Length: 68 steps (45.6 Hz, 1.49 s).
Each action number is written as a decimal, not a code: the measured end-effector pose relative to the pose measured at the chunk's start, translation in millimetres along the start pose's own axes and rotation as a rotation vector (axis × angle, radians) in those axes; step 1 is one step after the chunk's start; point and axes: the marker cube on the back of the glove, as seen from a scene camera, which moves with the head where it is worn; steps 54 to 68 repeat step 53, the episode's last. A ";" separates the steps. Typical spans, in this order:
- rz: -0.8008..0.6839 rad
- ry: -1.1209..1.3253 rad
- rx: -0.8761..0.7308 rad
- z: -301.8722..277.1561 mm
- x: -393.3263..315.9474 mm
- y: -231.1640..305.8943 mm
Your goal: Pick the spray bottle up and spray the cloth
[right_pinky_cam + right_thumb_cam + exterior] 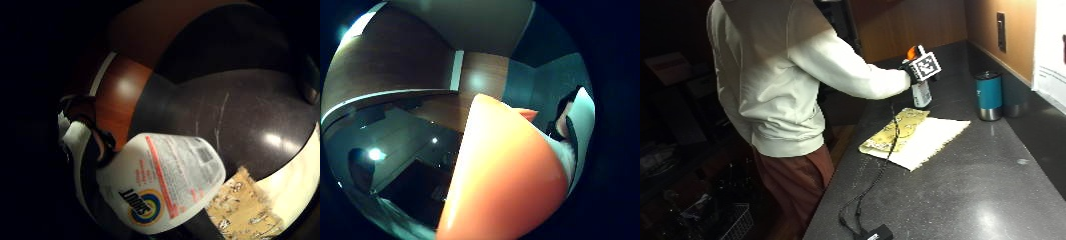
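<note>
The spray bottle (921,93) sits in the upper middle of the outside view, lifted clear of the dark countertop (986,190) and held roughly upright, its orange trigger head (911,51) showing above the gloved right hand (914,69). The hand's fingers are curled round the bottle's neck, a hold that would leave a finger free for the trigger, though which finger lies on it cannot be made out. In the little-finger-side palm view the white labelled body (165,182) hangs below the palm, with the countertop and the cloth under it; in the thumb-side view the orange head fills the foreground, so the palm is right against it.

The cloth (916,135) lies flat on the countertop just below and in front of the bottle, near the centre of the outside view: a pale sheet with a yellow patterned part (896,131) folded over its left side. Holding the bottle above the cloth's far edge suits spraying down onto it. The pick-up looks done; the spraying is judged the step in hand.

A teal tumbler (988,95) stands upright to the right, apart from the cloth and probably outside the spray's path.
</note>
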 end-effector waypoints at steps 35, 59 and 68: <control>-0.239 0.216 -0.436 -58.6 -2.8 43.7; -0.568 0.309 -0.415 -113.4 -55.6 93.0; -0.568 0.309 -0.415 -113.4 -55.6 93.0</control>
